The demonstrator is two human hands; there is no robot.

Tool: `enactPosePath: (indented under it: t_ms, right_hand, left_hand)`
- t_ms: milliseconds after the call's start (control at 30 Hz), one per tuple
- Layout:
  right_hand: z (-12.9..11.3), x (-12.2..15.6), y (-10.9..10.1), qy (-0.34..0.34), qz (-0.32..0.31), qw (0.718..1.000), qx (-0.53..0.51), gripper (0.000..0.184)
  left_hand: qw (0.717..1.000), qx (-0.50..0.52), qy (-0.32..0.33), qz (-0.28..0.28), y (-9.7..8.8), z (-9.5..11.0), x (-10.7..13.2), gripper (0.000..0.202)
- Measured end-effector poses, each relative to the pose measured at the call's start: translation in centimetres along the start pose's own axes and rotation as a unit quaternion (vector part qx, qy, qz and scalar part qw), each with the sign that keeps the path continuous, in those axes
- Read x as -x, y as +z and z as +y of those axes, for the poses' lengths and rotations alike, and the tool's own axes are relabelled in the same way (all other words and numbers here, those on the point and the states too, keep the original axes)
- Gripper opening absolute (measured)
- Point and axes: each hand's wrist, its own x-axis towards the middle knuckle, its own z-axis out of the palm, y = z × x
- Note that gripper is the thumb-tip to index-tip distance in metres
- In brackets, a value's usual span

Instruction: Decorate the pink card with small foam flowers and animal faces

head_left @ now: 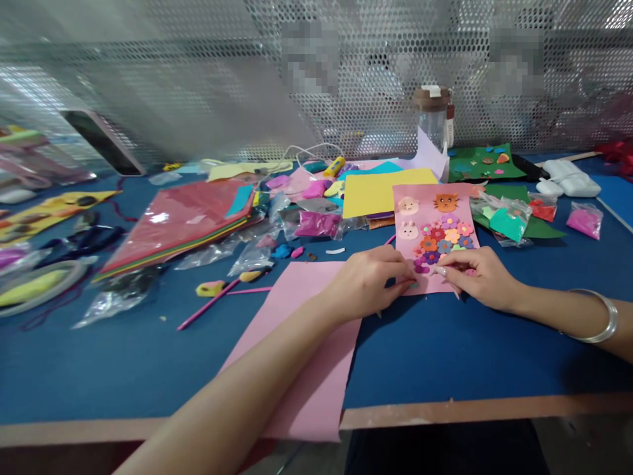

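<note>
On the blue table (420, 369), to the right of its middle, lies the pink decorated card (426, 212), and both hands are at its lower part. The card carries an orange cat face (446, 202), two pale animal faces (408, 230) along its left side, and a group of colourful flower pieces (444, 245). The left hand (368, 282) is at the lower left corner, with thumb and fingers bent close together; I cannot tell whether they grasp the card or some small piece. The right hand (487, 278) is over the lower right part, its fingers also curled, and what it grasps, if anything, cannot be told. Under the left forearm lies a plain pink sheet (306, 369), which reaches over the table edge. Behind the card stands a brown-lidded bottle (431, 122), and just beside it, on the left, is a yellow sheet (380, 191).
</note>
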Motion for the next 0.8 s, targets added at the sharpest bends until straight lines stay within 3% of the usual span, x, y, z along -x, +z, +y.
enactPosePath:
  t_ms: [500, 800]
  right_hand:
    - [0.0, 0.0, 0.0, -0.006, -0.011, 1.000, 0.004, 0.018]
    - [0.1, 0.0, 0.0, -0.020, -0.004, 1.000, -0.007, 0.018]
  left_hand:
    - [0.999, -0.028, 0.016, -0.002, -0.2, 0.5, -0.1, 0.014]
    - [0.986, -0.041, 0.027, 0.160, -0.2, 0.8, -0.2, 0.009]
